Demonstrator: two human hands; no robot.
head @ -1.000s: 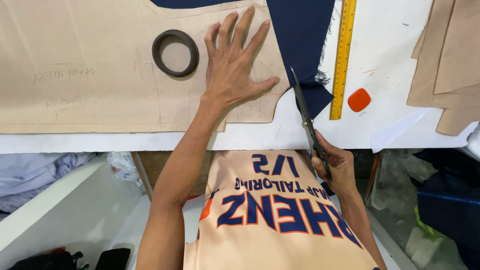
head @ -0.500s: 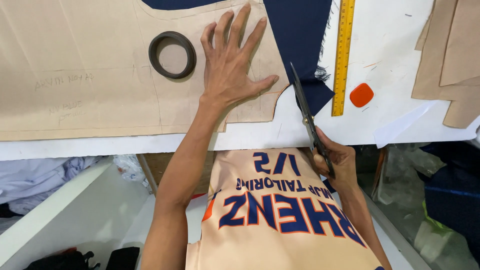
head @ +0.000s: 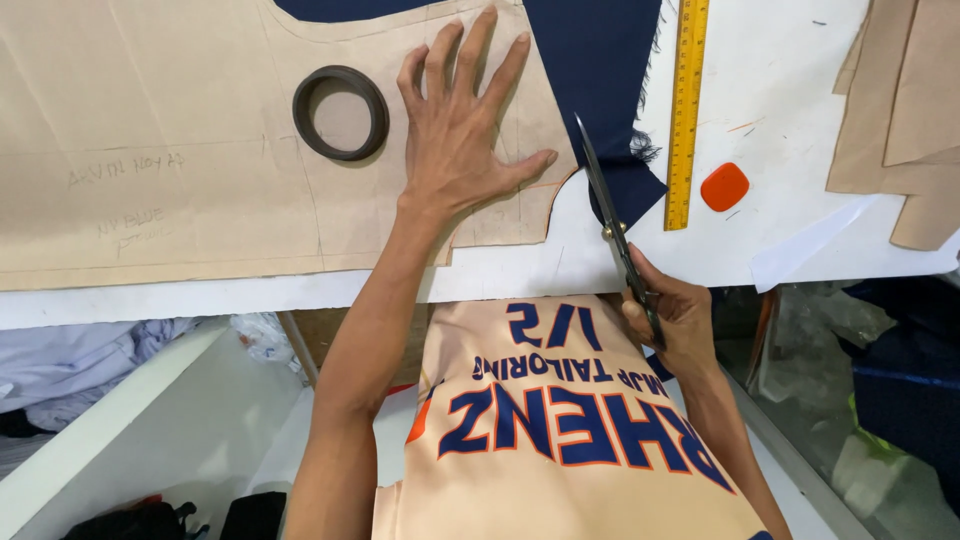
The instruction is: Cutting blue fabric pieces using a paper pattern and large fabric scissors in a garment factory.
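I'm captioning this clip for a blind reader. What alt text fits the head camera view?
Seen from above, a person's left hand presses a tan paper pattern flat on navy fabric while the right hand works scissors at the fabric's edge. A dark ring rests on the pattern; a yellow ruler and an orange chalk piece lie on the white table.

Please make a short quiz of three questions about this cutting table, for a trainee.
1. True or false: the left hand lies flat on the paper pattern.
2. What does the right hand hold? A) ruler B) scissors C) chalk
3. Which thing lies between the navy fabric and the orange chalk?

Key:
1. True.
2. B, the scissors, blades at the fabric edge.
3. The yellow ruler.
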